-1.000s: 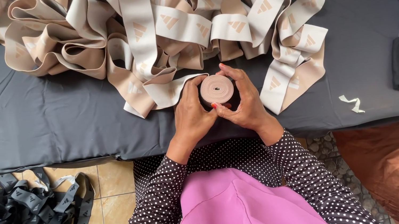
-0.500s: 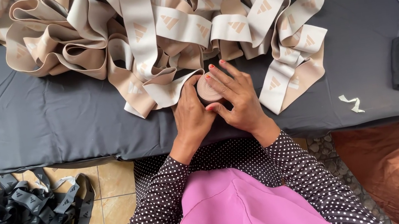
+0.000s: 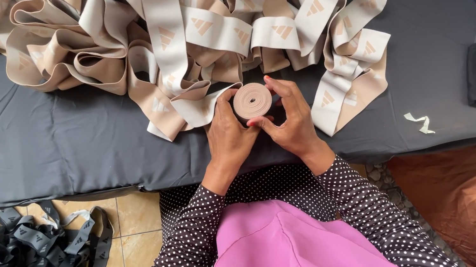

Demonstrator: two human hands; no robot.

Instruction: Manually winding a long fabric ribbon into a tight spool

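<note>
Both hands were closed in a pinching grip on the small beige roll of elastic band [image 3: 252, 100], the left hand [image 3: 229, 133] cupping its left side with the thumb on its rim, the right hand [image 3: 292, 119] wrapped round its right side with fingers curled over the top. Half a second earlier the right hand's fingers had covered the roll; now they had drawn back and its flat spiral face showed again, much as it had a second ago, which suggested the roll had been turned a little between the fingers as it was wound. The roll sat just above the worktop [image 3: 61, 156], touching the near edge of the loose beige band heap [image 3: 183, 39], whose tail ran into the roll's left side
</note>
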